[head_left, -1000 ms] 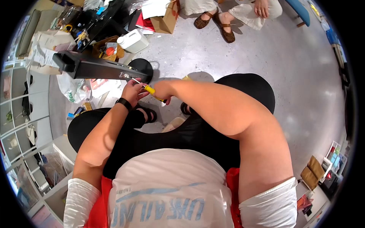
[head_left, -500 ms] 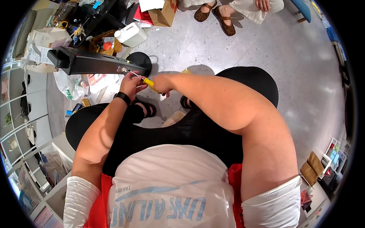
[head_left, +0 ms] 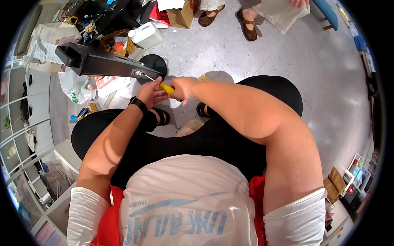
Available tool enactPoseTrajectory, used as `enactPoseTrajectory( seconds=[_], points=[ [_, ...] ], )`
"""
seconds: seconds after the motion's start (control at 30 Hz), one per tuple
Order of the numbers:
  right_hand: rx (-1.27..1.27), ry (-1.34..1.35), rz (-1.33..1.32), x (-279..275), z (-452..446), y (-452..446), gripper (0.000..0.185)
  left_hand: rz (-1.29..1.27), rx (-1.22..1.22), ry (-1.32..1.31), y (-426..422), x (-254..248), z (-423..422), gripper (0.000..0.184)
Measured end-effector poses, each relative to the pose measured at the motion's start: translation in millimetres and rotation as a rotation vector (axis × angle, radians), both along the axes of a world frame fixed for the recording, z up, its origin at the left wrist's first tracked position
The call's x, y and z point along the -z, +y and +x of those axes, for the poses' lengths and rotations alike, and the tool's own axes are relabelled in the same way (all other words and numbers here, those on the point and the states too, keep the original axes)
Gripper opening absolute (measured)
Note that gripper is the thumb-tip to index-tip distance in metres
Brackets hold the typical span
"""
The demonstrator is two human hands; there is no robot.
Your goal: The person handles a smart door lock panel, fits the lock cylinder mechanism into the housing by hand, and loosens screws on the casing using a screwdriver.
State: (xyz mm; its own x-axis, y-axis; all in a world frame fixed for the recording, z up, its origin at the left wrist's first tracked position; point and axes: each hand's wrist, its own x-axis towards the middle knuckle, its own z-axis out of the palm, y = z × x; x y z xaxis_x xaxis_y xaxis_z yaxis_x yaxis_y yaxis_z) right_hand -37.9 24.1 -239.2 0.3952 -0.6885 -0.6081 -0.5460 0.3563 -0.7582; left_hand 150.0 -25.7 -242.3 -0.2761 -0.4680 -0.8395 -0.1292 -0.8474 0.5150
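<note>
A screwdriver with a yellow handle is gripped in my right hand, its thin metal shaft pointing up-left at a black post-like stand. My left hand, wearing a dark wristband, is closed around the front of the screwdriver near its shaft, some fingers extending under the handle. The shaft's tip reaches the side of the stand, among small light-coloured parts too small to make out. The stand lies tilted, with a round black base at its right end.
A white jug, a cardboard box and a basket of small items stand behind the stand. Papers and a plastic bag lie left. Another person's shoes are ahead. Shelves line the left side.
The view has shifted slightly. The stand's base end and both hands with the screwdriver appear a little farther right. The other person's feet have moved apart.
</note>
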Motion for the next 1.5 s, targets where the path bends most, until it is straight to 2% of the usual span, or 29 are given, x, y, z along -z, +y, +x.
enactPoseTrajectory(
  seconds=[0.1,0.27,0.37,0.4,0.5,0.6,0.7,0.87,0.93,1.03,1.1,1.13,1.17,1.23,1.27,1.33,1.4,1.43,1.47,1.5],
  points=[
    [0.027,0.020,0.005,-4.8,2.3,1.7,0.031,0.035,0.182,0.048,8.4,3.3,0.0,0.042],
    [-0.022,0.223,-0.140,-5.6,11.5,5.3,0.033,-0.038,0.138,-0.037,9.2,10.0,-2.3,0.035],
    [0.116,0.057,-0.111,-5.1,11.3,11.0,0.036,-0.086,0.153,-0.082,6.6,15.9,-0.6,0.034],
    [0.064,-0.005,-0.035,-4.1,7.9,8.6,0.044,-0.094,0.168,-0.068,4.7,24.2,3.4,0.034],
    [0.234,-0.220,0.492,26.3,11.8,4.5,0.045,-0.097,0.146,-0.052,4.4,32.4,3.4,0.034],
    [0.219,-0.507,0.740,48.4,1.7,3.1,0.045,-0.073,0.091,-0.033,5.8,24.7,-0.4,0.034],
    [0.121,-0.415,0.649,37.7,-3.1,0.8,0.038,-0.073,0.062,0.091,7.8,25.8,0.8,0.033],
    [0.082,-0.165,0.344,8.5,11.8,13.6,0.034,-0.082,0.042,0.085,12.4,48.7,2.2,0.028],
    [0.070,-0.034,0.207,1.6,17.2,18.1,0.033,-0.113,0.044,0.079,14.1,53.4,1.6,0.025],
    [-0.016,0.207,-0.133,9.7,25.9,25.4,0.035,-0.148,0.029,0.050,18.3,54.4,-4.0,0.023],
    [0.020,0.261,-0.259,12.2,28.2,32.2,0.035,-0.170,0.019,0.013,18.5,49.3,-8.5,0.022],
    [0.031,0.277,-0.291,15.0,30.5,34.1,0.035,-0.196,0.031,-0.029,18.3,45.3,-10.5,0.033],
    [0.040,0.292,-0.325,17.7,32.7,36.1,0.035,-0.214,0.155,-0.131,15.2,41.6,-10.4,0.037],
    [0.055,0.299,-0.356,14.0,37.4,38.2,0.034,-0.242,0.400,-0.338,4.6,-3.0,-7.7,0.047],
    [0.066,0.300,-0.372,14.4,38.9,39.6,0.034,-0.412,0.457,-0.425,7.1,44.5,-6.4,0.061],
    [0.087,0.310,-0.455,22.7,39.1,46.0,0.033,-0.503,0.485,-0.474,8.5,63.9,-7.7,0.061],
    [0.126,0.151,-0.230,31.1,30.8,40.3,0.032,-0.512,0.477,-0.513,7.9,55.6,-9.0,0.060],
    [0.146,0.071,-0.116,33.5,27.6,35.4,0.032,-0.474,0.436,-0.442,8.9,55.2,-8.8,0.059],
    [0.238,-0.141,0.297,35.0,18.1,23.6,0.031,-0.438,0.391,-0.374,9.8,52.4,-8.0,0.058],
    [0.272,-0.253,0.572,30.3,12.6,8.2,0.030,-0.404,0.347,-0.306,10.6,52.4,-7.1,0.057]
  ],
)
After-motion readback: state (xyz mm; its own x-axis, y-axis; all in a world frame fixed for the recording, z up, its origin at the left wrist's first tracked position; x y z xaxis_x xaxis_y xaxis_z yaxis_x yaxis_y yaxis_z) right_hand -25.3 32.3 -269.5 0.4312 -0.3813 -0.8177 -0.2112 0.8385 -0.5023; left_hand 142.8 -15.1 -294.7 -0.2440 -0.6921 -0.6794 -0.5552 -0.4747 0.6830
